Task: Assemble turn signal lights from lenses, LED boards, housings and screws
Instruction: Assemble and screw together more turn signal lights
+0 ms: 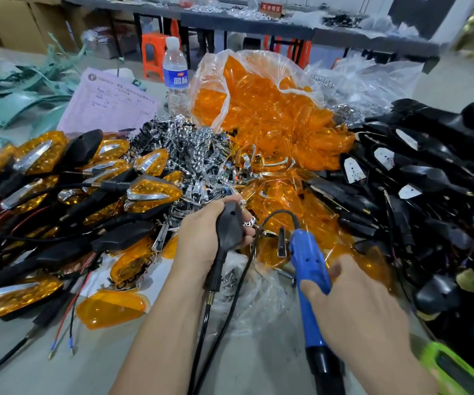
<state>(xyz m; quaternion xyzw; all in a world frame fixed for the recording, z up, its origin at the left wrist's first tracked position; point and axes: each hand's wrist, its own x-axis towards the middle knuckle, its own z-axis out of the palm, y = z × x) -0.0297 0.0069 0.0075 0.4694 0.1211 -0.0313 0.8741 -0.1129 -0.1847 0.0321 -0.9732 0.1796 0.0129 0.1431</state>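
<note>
My left hand (201,238) grips a black turn signal housing (230,226) with its back facing up and its stalk and cable hanging toward me. My right hand (355,306) holds a blue electric screwdriver (308,269), tip pointing away toward the housing's right side. Orange lenses (275,121) spill from a clear bag behind the hands. A heap of chrome reflector parts (190,155) lies in the middle. Black housings with boards (418,178) are piled on the right. Finished amber lights (87,181) are stacked on the left. One loose orange lens (110,309) lies near my left forearm.
A water bottle (175,75) stands behind the chrome heap, beside a pink paper form (107,104). Green plastic strips (16,89) lie at the far left. Orange stools (153,52) and a dark bench (258,27) stand beyond the table. A green band (455,372) is on my right wrist.
</note>
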